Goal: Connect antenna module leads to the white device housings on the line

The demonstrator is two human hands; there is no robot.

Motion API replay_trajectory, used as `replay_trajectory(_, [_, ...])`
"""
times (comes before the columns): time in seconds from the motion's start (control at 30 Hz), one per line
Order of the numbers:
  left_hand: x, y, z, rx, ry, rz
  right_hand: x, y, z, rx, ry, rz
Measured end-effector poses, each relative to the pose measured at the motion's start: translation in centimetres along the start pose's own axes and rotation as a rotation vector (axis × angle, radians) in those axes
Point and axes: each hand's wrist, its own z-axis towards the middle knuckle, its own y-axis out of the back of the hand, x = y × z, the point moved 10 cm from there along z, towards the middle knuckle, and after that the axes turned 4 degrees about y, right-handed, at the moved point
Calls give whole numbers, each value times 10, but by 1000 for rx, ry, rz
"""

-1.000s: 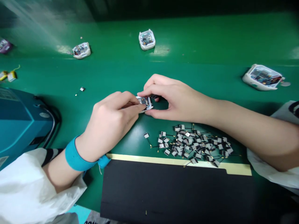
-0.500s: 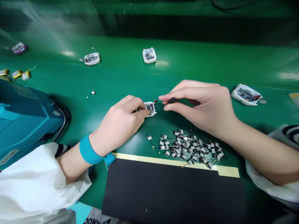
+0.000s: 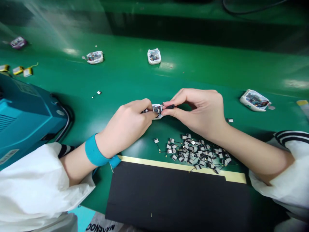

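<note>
My left hand (image 3: 131, 120), with a teal band round the wrist, grips a small white watch-like case (image 3: 158, 111) with bare electronics inside, its left part hidden by the fingers. My right hand (image 3: 198, 111) pinches a short black tool (image 3: 169, 106) between thumb and fingers at the case's right edge. The tool's tip cannot be made out. Just below the hands lies a pile of small grey-and-black parts with short leads (image 3: 198, 153). One such part (image 3: 156, 140) lies apart at the pile's left.
Open white cases lie further back (image 3: 154, 56), (image 3: 95, 57) and at the right (image 3: 255, 100). A teal machine (image 3: 29, 112) stands at the left, near yellow batteries (image 3: 27, 72). A black mat (image 3: 178, 196) with a yellow edge lies in front.
My right hand has moved left with the black tool and now meets the case. The small part near my right wrist has come into view.
</note>
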Motion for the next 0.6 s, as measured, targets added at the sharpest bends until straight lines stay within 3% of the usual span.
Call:
replay_trajectory(0.17, [0, 2, 0, -29, -4, 15, 8, -4, 1, 14, 39, -91])
replay_trajectory(0.3, [1, 1, 0, -9, 11, -10, 0, -4, -1, -25, -14, -43])
replay_trajectory(0.6, [0, 2, -1, -30, 7, -18, 1, -7, -1, -17, 39, -22])
